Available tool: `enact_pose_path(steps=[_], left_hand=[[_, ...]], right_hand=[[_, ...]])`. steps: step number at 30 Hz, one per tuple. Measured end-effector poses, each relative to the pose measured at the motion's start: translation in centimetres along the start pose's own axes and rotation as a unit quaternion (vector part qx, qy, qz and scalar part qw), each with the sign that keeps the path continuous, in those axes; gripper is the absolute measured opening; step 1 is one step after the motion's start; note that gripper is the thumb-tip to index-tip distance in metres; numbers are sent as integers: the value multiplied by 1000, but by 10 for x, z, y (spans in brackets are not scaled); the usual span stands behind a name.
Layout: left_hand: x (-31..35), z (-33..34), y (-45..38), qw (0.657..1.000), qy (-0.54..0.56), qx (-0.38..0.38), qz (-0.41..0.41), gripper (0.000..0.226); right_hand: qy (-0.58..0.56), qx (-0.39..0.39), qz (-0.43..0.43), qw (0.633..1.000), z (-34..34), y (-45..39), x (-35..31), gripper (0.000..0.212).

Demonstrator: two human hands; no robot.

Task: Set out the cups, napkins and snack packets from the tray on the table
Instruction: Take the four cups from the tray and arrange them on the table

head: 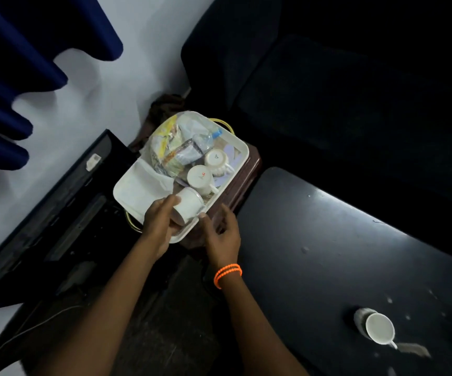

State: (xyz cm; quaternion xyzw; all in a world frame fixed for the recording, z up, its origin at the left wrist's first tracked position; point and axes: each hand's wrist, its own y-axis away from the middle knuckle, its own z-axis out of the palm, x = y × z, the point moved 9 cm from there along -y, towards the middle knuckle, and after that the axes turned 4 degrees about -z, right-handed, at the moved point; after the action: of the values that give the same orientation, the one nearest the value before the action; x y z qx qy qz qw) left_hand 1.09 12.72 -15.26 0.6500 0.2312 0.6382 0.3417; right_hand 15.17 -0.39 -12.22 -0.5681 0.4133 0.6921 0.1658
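The left hand (159, 223) is wrapped around a white cup (189, 207), tipped on its side over the near corner of the cream tray (127, 191), while the right hand (223, 234), with orange bands (227, 274) at its wrist, hangs just beside that corner with loosely spread fingers, gripping nothing. Further in on the tray sit two upturned cups (208, 169), a folded white napkin (144, 180) and a clear bag of snack packets (176, 142). Well away from the tray, one cup (380, 328) stands upright on the black table (328, 240).
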Motion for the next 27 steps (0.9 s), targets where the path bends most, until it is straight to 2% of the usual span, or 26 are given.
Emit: enact_pose_path(steps=[1,2,5,7,9,13,17,22,24,27], left_hand=[[-9,14,8,997,46,-60,-10,38],[-18,30,18,990,76,-116,-24,40],[-48,69,42,974,71,-209,-55,37],[-71,89,51,972,19,-222,-69,35],[-96,109,60,968,-70,-228,-75,37],[-159,162,89,936,-222,-259,-87,53],[-221,211,120,906,-308,-275,-96,56],[-249,234,125,868,-397,-288,-80,55],[-287,273,149,826,-461,-315,-80,57],[-286,267,150,820,-477,-304,-81,65]], right_hand=[[-43,-16,69,997,-2,1,12,53],[-76,-39,98,992,-4,1,19,48],[-71,-43,67,994,-42,1,17,33],[-79,-22,56,995,-79,5,20,37],[-64,20,44,997,-124,10,31,51],[17,124,58,990,-213,36,76,63],[62,235,86,966,-281,74,112,72],[58,329,102,937,-305,98,113,69],[42,397,129,908,-356,118,134,66],[44,404,146,902,-349,124,137,56]])
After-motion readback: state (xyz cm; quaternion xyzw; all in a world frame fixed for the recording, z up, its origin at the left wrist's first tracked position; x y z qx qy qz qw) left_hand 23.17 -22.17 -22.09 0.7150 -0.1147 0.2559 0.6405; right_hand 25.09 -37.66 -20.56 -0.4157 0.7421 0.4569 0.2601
